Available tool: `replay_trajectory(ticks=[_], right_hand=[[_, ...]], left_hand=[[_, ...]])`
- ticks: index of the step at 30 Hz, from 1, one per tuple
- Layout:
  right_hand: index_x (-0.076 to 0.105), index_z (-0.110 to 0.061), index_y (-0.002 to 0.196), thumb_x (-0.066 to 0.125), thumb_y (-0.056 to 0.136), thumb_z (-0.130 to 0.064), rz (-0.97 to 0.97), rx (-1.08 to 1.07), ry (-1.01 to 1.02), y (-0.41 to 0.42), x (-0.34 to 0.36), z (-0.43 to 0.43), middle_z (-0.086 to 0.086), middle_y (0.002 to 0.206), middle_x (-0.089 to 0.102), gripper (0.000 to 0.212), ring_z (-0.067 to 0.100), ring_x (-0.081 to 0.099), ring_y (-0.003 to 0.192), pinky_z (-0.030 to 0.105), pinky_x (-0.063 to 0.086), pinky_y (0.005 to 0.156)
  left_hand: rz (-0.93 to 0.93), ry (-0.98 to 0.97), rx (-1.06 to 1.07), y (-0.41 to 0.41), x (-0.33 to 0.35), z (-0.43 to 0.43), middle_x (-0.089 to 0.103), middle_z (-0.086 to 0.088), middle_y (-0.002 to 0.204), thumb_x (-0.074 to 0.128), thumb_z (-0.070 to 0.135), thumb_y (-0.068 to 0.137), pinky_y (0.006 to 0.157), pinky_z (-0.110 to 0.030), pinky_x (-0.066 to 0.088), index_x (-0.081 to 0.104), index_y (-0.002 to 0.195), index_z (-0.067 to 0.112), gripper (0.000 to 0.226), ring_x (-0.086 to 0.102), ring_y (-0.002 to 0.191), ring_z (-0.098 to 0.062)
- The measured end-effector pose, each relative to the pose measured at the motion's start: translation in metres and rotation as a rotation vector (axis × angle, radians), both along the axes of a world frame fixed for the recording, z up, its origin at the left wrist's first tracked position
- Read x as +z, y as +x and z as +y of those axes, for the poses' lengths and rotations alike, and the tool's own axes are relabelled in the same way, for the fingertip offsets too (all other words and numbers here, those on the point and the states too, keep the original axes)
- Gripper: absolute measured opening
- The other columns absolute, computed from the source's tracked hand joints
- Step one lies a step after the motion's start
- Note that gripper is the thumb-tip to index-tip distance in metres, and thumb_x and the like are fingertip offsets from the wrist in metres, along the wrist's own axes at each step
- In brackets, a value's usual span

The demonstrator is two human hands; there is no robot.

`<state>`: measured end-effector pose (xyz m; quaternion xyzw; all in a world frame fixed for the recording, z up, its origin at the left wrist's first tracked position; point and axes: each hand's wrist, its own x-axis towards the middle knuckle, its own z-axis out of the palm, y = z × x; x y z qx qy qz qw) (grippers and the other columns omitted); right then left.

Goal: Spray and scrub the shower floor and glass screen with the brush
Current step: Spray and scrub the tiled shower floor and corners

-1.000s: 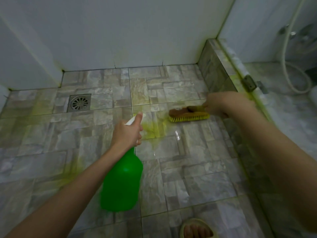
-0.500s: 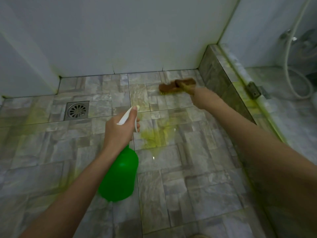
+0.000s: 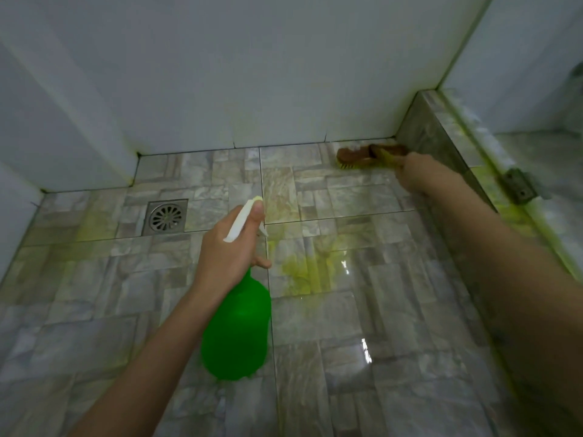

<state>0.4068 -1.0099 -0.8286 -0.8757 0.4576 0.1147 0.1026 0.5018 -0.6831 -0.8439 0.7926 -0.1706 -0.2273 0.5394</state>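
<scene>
Fingers (image 3: pixel 262 263) of our left hand (image 3: pixel 225 257) wrap the neck of the green spray bottle (image 3: pixel 236 332), thumb along its white spray head (image 3: pixel 241 220). Our right hand (image 3: pixel 416 175) grips the brown scrubbing brush (image 3: pixel 355 156), bristles down on the tiled shower floor (image 3: pixel 394 310) in the far right corner, beside the tiled kerb (image 3: pixel 441 137). Yellow-green cleaner (image 3: pixel 303 272) pools on the tiles right of the drain (image 3: pixel 165 217).

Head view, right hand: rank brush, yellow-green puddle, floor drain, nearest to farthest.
1. brush: held in the right hand, at the far right corner by the wall.
2. yellow-green puddle: mid-floor, nearer the person.
3. floor drain: across the floor on the left.
</scene>
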Motion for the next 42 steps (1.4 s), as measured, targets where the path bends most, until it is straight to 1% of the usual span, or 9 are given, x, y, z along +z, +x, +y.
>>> replay_trajectory(ticks=[2,7,13,19,24,29,34,39,42], right_hand=[[0.049,-0.014,0.130,0.039,0.093,-0.003,0.095,0.046,-0.047,-0.001,-0.007,0.016,0.012,0.085,0.056,0.040,0.027,0.056,0.070,0.038,0.048,0.066],[0.002,-0.045,0.152,0.031,0.094,0.000,-0.062,0.187,-0.049,0.020,-0.024,0.021,0.023,0.124,0.053,0.079,0.038,0.058,0.101,0.041,0.047,0.075],[0.037,-0.023,0.146,0.037,0.093,-0.002,0.030,0.207,-0.062,0.031,-0.011,0.028,0.020,0.125,0.054,0.057,0.037,0.059,0.102,0.042,0.052,0.082],[0.000,-0.044,0.152,0.034,0.093,0.005,-0.063,0.227,-0.028,0.058,-0.019,0.049,0.023,0.123,0.056,0.084,0.035,0.061,0.099,0.043,0.051,0.079],[0.042,-0.018,0.142,0.038,0.091,0.002,0.020,0.225,-0.068,0.074,-0.011,0.082,0.019,0.125,0.056,0.055,0.035,0.060,0.104,0.040,0.047,0.074],[0.010,-0.038,0.154,0.032,0.093,0.002,-0.083,0.346,-0.022,0.096,-0.020,0.110,0.018,0.129,0.052,0.076,0.035,0.059,0.108,0.044,0.047,0.080],[0.050,-0.012,0.132,0.039,0.093,0.001,0.028,0.321,-0.088,0.104,0.000,0.119,0.016,0.121,0.059,0.043,0.032,0.059,0.100,0.041,0.045,0.073],[0.000,-0.047,0.151,0.033,0.090,0.006,-0.061,0.401,-0.016,0.072,-0.030,0.139,0.016,0.103,0.060,0.087,0.024,0.055,0.068,0.038,0.043,0.060],[-0.001,-0.045,0.152,0.033,0.092,0.007,-0.088,0.373,0.024,0.091,-0.021,0.118,0.020,0.112,0.057,0.086,0.030,0.061,0.082,0.039,0.048,0.066]], left_hand=[[0.000,0.011,0.005,0.005,0.002,0.000,0.076,0.006,0.095,0.045,0.065,0.097,0.055,-0.022,0.055,0.072,0.095,0.032,0.043,0.070,0.046,-0.018],[0.014,-0.007,0.018,0.012,0.002,0.002,0.078,0.009,0.100,0.041,0.066,0.096,0.065,-0.032,0.054,0.074,0.098,0.028,0.050,0.067,0.047,-0.015],[0.047,-0.078,0.078,0.019,0.003,0.012,0.080,0.006,0.102,0.043,0.070,0.092,0.075,-0.045,0.059,0.075,0.089,0.044,0.041,0.060,0.047,-0.012],[-0.034,-0.076,0.120,0.021,0.008,0.020,0.077,0.014,0.088,0.047,0.061,0.100,0.051,-0.026,0.051,0.072,0.086,0.057,0.029,0.055,0.041,-0.007],[0.000,-0.074,0.080,0.020,0.009,0.032,0.074,-0.004,0.100,0.050,0.070,0.085,0.047,-0.019,0.048,0.070,0.119,0.036,0.052,0.055,0.043,-0.008],[-0.013,-0.064,0.115,0.024,0.009,0.045,0.074,0.006,0.106,0.048,0.052,0.103,0.045,-0.018,0.048,0.070,0.104,0.043,0.024,0.054,0.038,-0.006],[-0.014,-0.065,0.172,0.024,0.010,0.058,0.074,0.010,0.102,0.048,0.053,0.103,0.044,-0.018,0.047,0.069,0.086,0.064,0.029,0.054,0.038,-0.007],[0.021,-0.023,0.253,0.031,0.010,0.071,0.076,0.023,0.085,0.048,0.058,0.102,0.043,-0.020,0.049,0.070,0.080,0.061,0.032,0.053,0.036,-0.007],[0.032,-0.031,0.257,0.026,0.005,0.073,0.078,0.008,0.086,0.049,0.059,0.101,0.044,-0.021,0.048,0.073,0.084,0.048,0.032,0.054,0.037,-0.008]])
